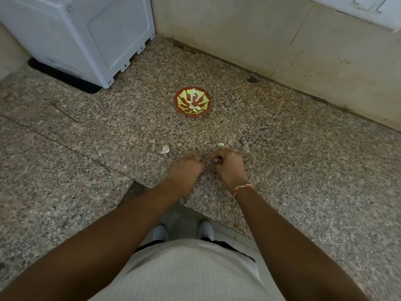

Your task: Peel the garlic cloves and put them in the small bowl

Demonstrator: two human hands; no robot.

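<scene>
A small red and green bowl (192, 101) stands on the speckled granite counter (282, 148), with a few pale peeled cloves (194, 108) lying in it. My left hand (186, 170) and my right hand (229, 165) rest close together on the counter, well in front of the bowl. Both have their fingers curled shut, and what they hold is hidden. An unpeeled garlic clove (165, 149) lies just left of my left hand. Another pale piece of garlic (220, 144) sits just beyond my right hand.
A white plastic appliance (86, 35) on a black mat stands at the back left. A tiled wall (282, 40) runs behind the bowl. A small dark lump (252, 79) lies by the wall. Bits of garlic skin (153, 141) dot the counter. The counter's inner corner edge is under my forearms.
</scene>
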